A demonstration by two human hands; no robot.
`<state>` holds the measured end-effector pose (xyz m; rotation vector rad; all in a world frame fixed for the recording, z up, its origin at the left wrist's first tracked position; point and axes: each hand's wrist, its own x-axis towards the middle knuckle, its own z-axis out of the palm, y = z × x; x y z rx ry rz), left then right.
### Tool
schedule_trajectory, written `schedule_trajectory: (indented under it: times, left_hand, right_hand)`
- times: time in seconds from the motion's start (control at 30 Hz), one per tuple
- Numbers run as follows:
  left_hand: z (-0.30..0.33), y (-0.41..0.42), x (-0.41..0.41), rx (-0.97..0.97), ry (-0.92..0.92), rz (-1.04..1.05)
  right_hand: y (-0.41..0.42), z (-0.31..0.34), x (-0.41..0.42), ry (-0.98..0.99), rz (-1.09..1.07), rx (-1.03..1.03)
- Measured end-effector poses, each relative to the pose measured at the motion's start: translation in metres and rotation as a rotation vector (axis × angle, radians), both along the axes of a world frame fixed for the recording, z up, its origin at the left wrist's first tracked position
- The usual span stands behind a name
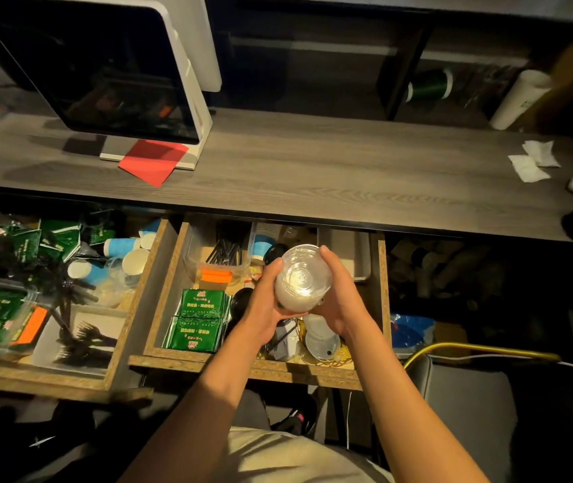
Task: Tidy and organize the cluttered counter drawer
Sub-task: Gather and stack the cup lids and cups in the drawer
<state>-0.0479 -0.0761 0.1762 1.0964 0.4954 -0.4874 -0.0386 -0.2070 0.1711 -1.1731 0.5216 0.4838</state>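
Both your hands clasp a stack of clear plastic lids above the open drawer.

Your left hand and right hand each have a closed grip on the sides of the stack of clear lids, domed, glossy and catching the light, held just over the drawer. Beneath, the drawer holds green sachets stacked at the front left, loose clear lids at the front right, and a clear tub of black straws further back. A second open drawer to the left is full of green packets, blue paper cups and black forks. Beyond, the grey wood-grain surface carries a white-framed screen, a red paper and crumpled tissues; the room is dim.
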Motion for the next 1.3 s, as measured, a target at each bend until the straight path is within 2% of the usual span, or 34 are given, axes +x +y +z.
schedule_trajectory:
  times: [0.3,0.4,0.6,0.73,0.87,0.97,1.03,1.13,1.3]
  left_hand:
    - [-0.009,0.012,0.000,0.089,-0.026,0.063]
    - [-0.021,0.019,0.000,0.066,0.032,0.028]
    - [-0.058,0.037,0.007,-0.048,0.022,-0.114]
    - [-0.089,0.043,0.022,-0.010,0.042,-0.073]
    - [-0.119,0.048,0.041,-0.016,0.087,-0.005]
    - [-0.142,0.054,0.055,0.005,0.089,0.069]
    - [-0.158,0.059,0.062,0.024,0.089,0.134]
    - [-0.182,0.065,0.067,0.058,0.045,0.194]
    - [-0.213,0.065,0.070,0.128,-0.002,0.192]
  right_hand:
    - [0.017,-0.009,0.001,-0.048,-0.060,-0.092]
    - [0.025,-0.017,0.000,-0.012,-0.061,-0.091]
    - [0.033,-0.048,0.011,0.066,-0.095,-0.138]
    - [0.043,-0.076,0.031,0.152,-0.128,-0.218]
    - [0.049,-0.100,0.054,0.192,-0.072,-0.239]
    - [0.048,-0.128,0.082,0.105,-0.182,-0.410]
    - [0.044,-0.150,0.106,0.005,-0.245,-0.612]
    - [0.043,-0.179,0.143,-0.098,-0.143,-0.813]
    - [0.047,-0.224,0.190,-0.031,0.020,-0.862]
